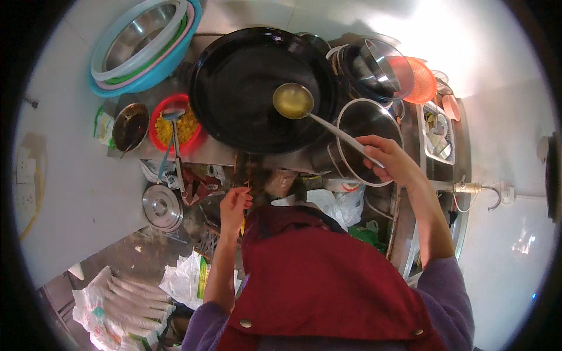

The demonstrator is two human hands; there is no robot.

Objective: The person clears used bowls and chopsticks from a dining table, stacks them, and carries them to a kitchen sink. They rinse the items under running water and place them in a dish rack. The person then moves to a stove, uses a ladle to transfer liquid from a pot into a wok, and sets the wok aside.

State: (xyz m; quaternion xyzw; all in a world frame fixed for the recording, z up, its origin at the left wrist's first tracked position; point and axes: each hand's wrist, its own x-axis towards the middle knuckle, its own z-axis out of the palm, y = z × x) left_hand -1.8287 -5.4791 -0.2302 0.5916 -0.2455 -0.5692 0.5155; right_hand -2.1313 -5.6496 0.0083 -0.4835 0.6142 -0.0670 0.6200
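Observation:
My right hand (386, 160) grips the handle of a metal ladle (336, 131), reaching over a tall metal pot (366, 120) with a pale rim. Clear yellow liquid (293, 103), which looks like oil, sits in the ladle's bowl above the right part of a large black wok (246, 87). The wok's dark inside has a slight sheen. My left hand (236, 202) hangs low in front of the counter edge, its fingers curled. Whether it holds something thin is too blurred to tell.
Left of the wok, a red bowl (192, 142) of yellow food carries a spatula (175, 149), beside a brown pan (131, 127). Nested basins (131, 81) stand back left. Glass and metal bowls (377, 70), an orange basket (421, 81) and a white rack (448, 155) occupy the right.

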